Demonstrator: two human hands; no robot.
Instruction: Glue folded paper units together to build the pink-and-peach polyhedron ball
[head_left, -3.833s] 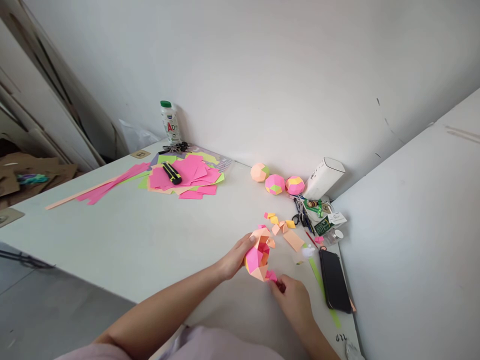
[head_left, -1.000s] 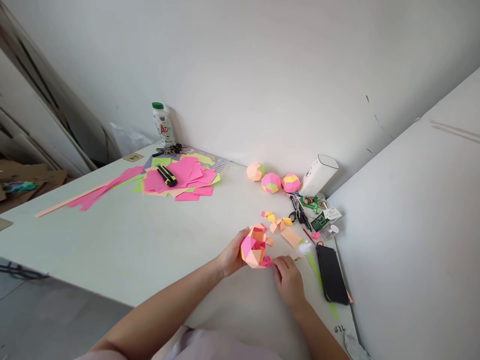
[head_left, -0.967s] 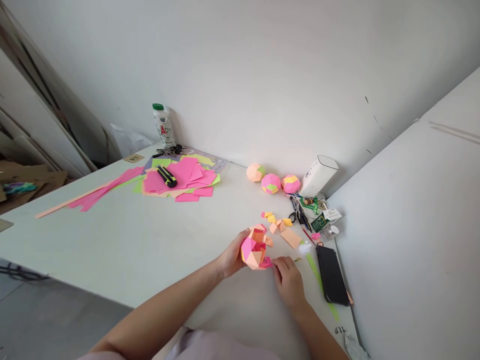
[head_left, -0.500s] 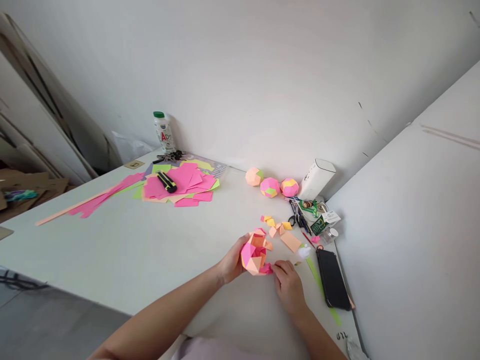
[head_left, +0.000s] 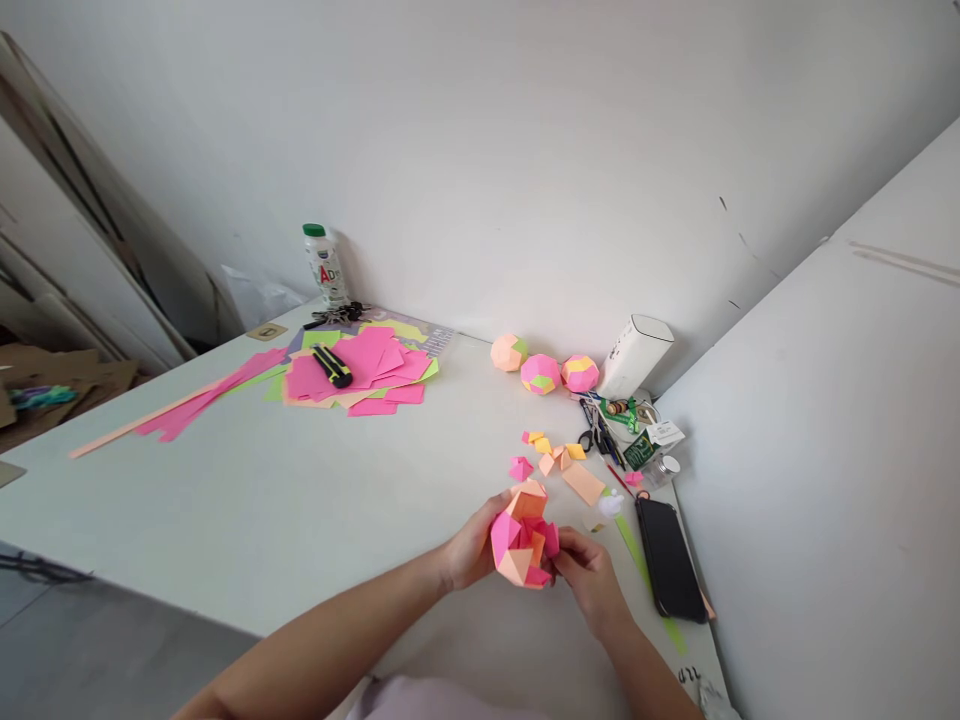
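A half-built paper ball [head_left: 523,535] of pink and orange folded pieces is held above the white table [head_left: 247,490]. My left hand [head_left: 471,546] cups its left side with curled fingers. My right hand [head_left: 589,574] pinches its right side, where a pink piece sits. Small folded paper pieces [head_left: 556,455] in pink, orange and yellow lie just beyond the ball.
Three finished paper balls [head_left: 541,371] sit by the wall beside a white box [head_left: 634,355]. A black phone [head_left: 667,556] lies at the right, near scissors and clutter [head_left: 622,430]. Pink sheets with a black-yellow cutter [head_left: 331,365] and a bottle [head_left: 323,263] lie far left.
Both hands have drawn the paper ball nearer to me and lifted it. My right hand has moved up against the ball. A small pink piece now lies alone on the table.
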